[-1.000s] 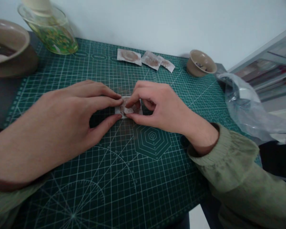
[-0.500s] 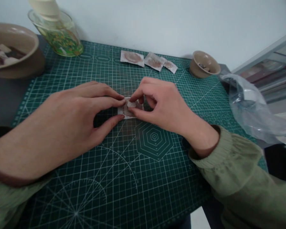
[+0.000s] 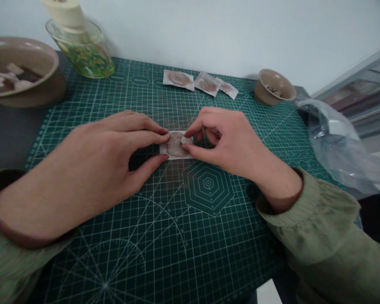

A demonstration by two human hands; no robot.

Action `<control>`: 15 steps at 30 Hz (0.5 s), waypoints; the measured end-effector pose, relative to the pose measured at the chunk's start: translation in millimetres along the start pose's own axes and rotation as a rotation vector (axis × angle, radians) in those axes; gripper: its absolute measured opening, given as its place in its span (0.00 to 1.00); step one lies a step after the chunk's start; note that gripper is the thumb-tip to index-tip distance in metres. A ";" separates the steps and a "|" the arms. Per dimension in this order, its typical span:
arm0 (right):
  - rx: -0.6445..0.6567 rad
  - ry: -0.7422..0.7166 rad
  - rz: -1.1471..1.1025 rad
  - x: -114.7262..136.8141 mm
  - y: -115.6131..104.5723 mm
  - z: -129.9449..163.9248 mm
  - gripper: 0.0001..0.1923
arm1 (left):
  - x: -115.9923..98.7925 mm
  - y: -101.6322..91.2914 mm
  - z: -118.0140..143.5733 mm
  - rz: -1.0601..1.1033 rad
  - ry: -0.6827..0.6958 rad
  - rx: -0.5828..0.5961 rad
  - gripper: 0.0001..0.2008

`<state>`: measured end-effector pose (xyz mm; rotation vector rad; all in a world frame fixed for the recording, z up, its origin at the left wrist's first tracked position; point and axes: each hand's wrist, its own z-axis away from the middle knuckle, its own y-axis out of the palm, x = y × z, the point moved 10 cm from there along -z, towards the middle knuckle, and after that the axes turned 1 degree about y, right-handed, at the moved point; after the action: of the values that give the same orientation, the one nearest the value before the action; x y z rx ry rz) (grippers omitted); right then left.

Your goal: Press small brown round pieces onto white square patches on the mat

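A small pale sheet of paper (image 3: 176, 146) with a brown smear lies flat on the green cutting mat (image 3: 152, 228). At its left end, the fingertips and thumb of my left hand (image 3: 110, 147) press it down and hold its edges. Between thumb and forefinger, my right hand (image 3: 223, 137) pinches a small whitish chip (image 3: 186, 140). The chip touches the right part of the sheet. Its exact kind is too small to make out, and my fingers cover part of it.
Several brown-smeared paper pieces (image 3: 178, 79) lie along the mat's back edge. A brown bowl of pale and dark chunks (image 3: 55, 69) and a patterned glass container (image 3: 88, 59) stand back left. Back right are a small brown bowl (image 3: 267, 93) and a clear plastic bag (image 3: 332, 143).
My right hand has slid the chip rightward along the sheet, uncovering more of the brown smear. My left hand keeps its hold. The whole view has shifted slightly.
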<state>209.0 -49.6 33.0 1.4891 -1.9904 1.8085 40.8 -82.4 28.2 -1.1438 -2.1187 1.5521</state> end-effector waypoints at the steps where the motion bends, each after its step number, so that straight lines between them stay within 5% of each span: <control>1: -0.016 0.017 0.023 -1.5 -1.6 -0.2 0.04 | 0.1 0.2 -0.4 0.001 0.000 -0.002 0.22; 5: 0.087 0.000 -0.023 0.9 6.7 0.3 0.04 | 2.0 -0.7 -1.0 -0.018 -0.021 -0.027 0.21; 10: -0.023 0.033 0.041 -4.1 -4.6 0.3 0.04 | -1.2 -1.4 -1.0 0.017 -0.003 -0.013 0.21; 15: 0.069 -0.023 -0.050 0.2 6.4 0.0 0.05 | 0.8 -2.0 -0.6 0.015 -0.016 -0.015 0.22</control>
<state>204.6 -50.8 28.5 1.5714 -1.9009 1.8662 39.8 -81.6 30.1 -1.1591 -2.1399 1.5596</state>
